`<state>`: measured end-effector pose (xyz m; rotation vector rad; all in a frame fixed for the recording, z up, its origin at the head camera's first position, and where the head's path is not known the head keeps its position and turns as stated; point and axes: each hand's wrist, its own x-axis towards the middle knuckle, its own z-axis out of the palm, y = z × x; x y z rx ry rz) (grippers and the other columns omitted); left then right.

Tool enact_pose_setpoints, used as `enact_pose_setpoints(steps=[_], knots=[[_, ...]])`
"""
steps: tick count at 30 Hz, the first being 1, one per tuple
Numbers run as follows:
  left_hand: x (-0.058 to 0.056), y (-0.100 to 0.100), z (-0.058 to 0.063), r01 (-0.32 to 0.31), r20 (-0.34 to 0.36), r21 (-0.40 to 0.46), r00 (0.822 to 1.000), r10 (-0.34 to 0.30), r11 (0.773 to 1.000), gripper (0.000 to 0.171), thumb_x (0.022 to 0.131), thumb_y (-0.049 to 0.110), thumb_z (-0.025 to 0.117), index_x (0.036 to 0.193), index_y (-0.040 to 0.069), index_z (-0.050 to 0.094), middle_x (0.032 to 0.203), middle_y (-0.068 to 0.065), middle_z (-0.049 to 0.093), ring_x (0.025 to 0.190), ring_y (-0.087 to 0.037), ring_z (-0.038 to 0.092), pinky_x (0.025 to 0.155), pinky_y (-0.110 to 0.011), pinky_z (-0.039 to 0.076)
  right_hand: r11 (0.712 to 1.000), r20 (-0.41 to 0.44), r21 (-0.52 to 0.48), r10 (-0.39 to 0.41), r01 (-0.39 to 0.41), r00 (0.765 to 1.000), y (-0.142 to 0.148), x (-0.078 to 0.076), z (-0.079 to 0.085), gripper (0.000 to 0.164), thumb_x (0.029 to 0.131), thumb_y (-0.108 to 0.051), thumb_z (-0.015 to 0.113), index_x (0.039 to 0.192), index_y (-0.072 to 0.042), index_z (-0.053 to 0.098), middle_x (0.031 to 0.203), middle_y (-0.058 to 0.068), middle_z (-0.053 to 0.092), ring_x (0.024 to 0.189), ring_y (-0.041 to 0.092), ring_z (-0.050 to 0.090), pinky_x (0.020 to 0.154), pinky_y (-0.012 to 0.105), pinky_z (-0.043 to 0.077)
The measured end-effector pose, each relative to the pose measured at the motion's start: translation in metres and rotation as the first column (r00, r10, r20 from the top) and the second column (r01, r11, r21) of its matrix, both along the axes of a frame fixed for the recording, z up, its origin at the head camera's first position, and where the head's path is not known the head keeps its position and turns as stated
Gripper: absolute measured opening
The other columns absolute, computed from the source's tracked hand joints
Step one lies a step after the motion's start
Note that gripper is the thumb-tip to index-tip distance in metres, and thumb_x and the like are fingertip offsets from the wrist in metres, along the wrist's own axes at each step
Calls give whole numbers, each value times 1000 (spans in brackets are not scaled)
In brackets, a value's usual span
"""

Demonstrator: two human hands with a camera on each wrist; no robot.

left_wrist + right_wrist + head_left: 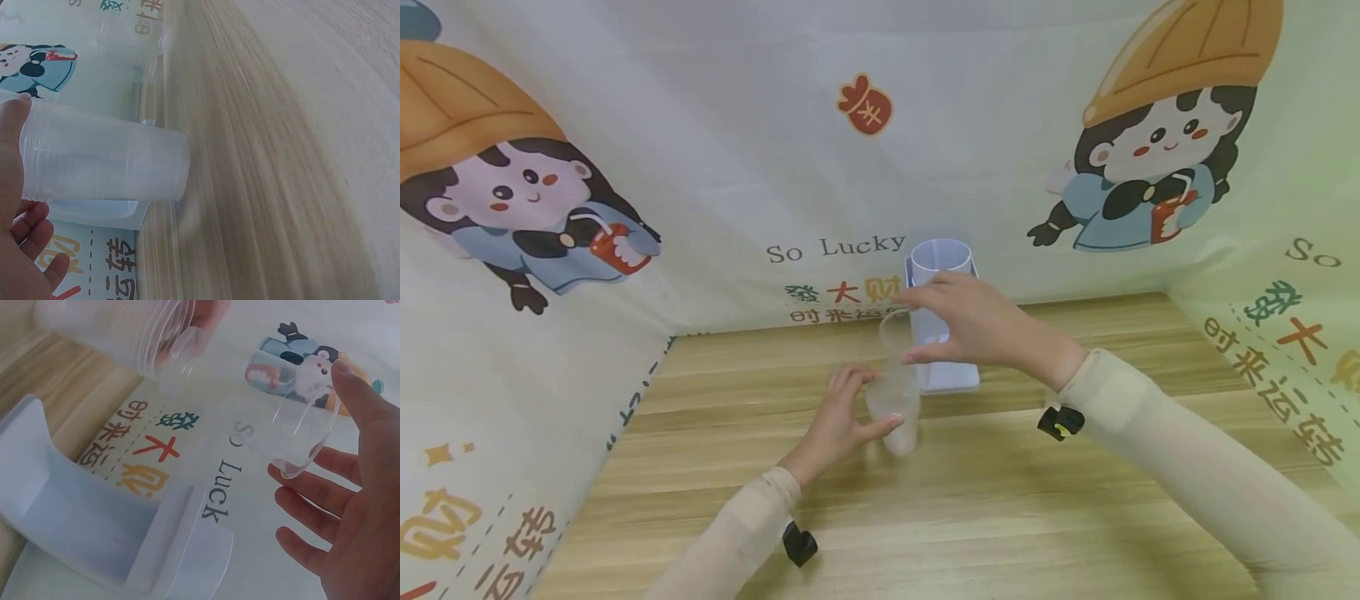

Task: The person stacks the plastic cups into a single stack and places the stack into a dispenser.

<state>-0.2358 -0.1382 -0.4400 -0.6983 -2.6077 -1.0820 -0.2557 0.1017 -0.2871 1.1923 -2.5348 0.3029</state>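
My left hand [850, 412] grips a stack of clear plastic cups [106, 150] around its upper part, thumb on one side and fingers on the other. The stack stands upright just above the wooden table, its ridged rims close together. Over it, my right hand [973, 321] pinches a single clear plastic cup [275, 406] by the rim between thumb and fingers. That cup's base is right at the mouth of the stack in the right wrist view. Close behind the hands stands a white cup holder [951, 377] with a round open top, partly hidden by the right hand.
The wooden table [715, 467] ends at a printed cloth backdrop [760, 150] with cartoon figures and lettering. Cloth also hangs at the left and right sides. The cup holder stands near the table's back edge.
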Motion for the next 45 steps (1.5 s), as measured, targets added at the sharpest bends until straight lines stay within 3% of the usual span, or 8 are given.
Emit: enact_pose_setpoints(steps=[6, 13, 16, 23, 30, 39, 45], knots=[[0, -1, 1, -11, 22, 0, 1000, 11, 1000, 67, 75, 30, 86, 127, 2, 55, 132, -13, 51, 126, -31, 42, 108, -50, 44, 1000, 23, -2, 25, -25, 999, -11, 3, -1, 74, 81, -58, 73, 139, -15, 56, 122, 4, 70, 111, 25, 60, 93, 42, 53], [0, -1, 1, -11, 2, -19, 1000, 11, 1000, 67, 75, 31, 86, 126, 3, 54, 133, -13, 51, 127, -33, 42, 109, -50, 44, 999, 31, 15, 51, -52, 998, -20, 3, -12, 72, 82, -58, 72, 138, -15, 56, 134, 2, 65, 118, 25, 60, 100, 42, 51], [0, -1, 2, -9, 7, -14, 1000, 10, 1000, 64, 75, 31, 86, 125, 5, 55, 132, -12, 51, 128, -33, 42, 111, -51, 43, 998, 30, 25, 54, -55, 998, -23, 2, -18, 74, 81, -59, 72, 138, -14, 56, 131, 5, 66, 117, 26, 61, 98, 42, 52], [-2, 0, 3, 4, 10, 7, 1000, -4, 1000, 62, 75, 30, 86, 124, 7, 55, 131, -13, 52, 127, -32, 43, 109, -52, 43, 996, 54, 77, 36, -40, 998, -26, -1, -35, 78, 82, -61, 69, 141, -14, 52, 131, 6, 65, 120, 24, 59, 105, 42, 48], [-1, 0, 2, 14, 19, 4, 1000, -14, 1000, 65, 76, 30, 85, 129, 8, 54, 136, -15, 50, 129, -32, 41, 110, -53, 43, 994, 83, 99, 41, -49, 996, -28, -1, -50, 79, 81, -61, 70, 143, -15, 50, 135, 5, 64, 118, 26, 60, 102, 43, 50], [0, -1, 2, 17, -15, 8, 1000, -17, 1000, 66, 76, 28, 85, 129, 6, 55, 133, -11, 51, 131, -32, 42, 111, -53, 41, 995, 154, 90, 27, -41, 988, -32, 0, -62, 77, 81, -58, 72, 142, -16, 51, 141, 4, 60, 128, 25, 55, 111, 47, 44], [0, -2, 1, 6, -1, 7, 1000, -6, 1000, 65, 75, 28, 86, 128, 5, 55, 134, -12, 51, 131, -32, 42, 112, -52, 42, 995, 157, 92, 28, -42, 987, -34, 1, -68, 76, 81, -57, 72, 141, -16, 52, 139, 5, 61, 128, 24, 56, 111, 47, 44]])
